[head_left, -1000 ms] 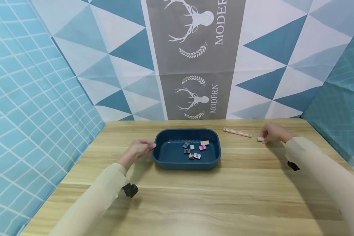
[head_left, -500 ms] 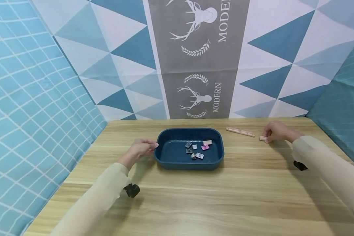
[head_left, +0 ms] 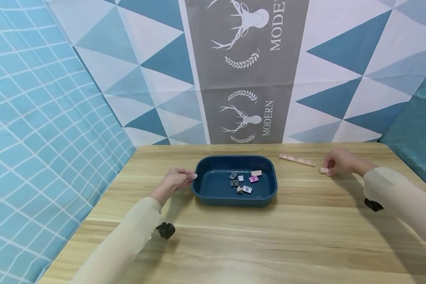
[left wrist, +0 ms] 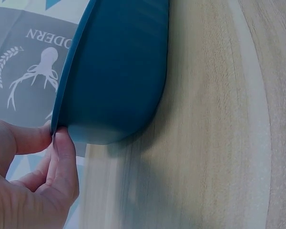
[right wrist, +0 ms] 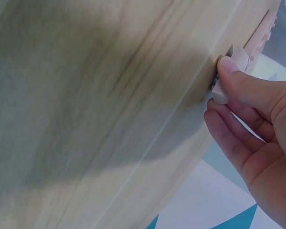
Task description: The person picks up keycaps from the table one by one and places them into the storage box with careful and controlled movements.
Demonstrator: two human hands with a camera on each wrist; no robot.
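My left hand (head_left: 176,179) pinches the left rim of a dark blue tray (head_left: 234,202) between thumb and fingers; the left wrist view shows the thumb on one side of the tray wall (left wrist: 114,71) and a finger on the other. My right hand (head_left: 342,161) pinches a small pale pink block (head_left: 324,170) at the table's far right. In the right wrist view the thumb and fingers partly cover this block (right wrist: 220,94). Beside it lies a long, narrow pale pink strip (head_left: 296,160) with marks along it.
Inside the tray lie several small pieces: dark grey ones (head_left: 234,183), a magenta one (head_left: 253,179), a white one (head_left: 247,189) and a beige one (head_left: 256,172). The wooden table (head_left: 255,244) meets a patterned backdrop (head_left: 245,79) behind.
The whole head view has shifted, so everything appears a little further right. Both hands keep their holds; the tray and the strip show no movement of their own.
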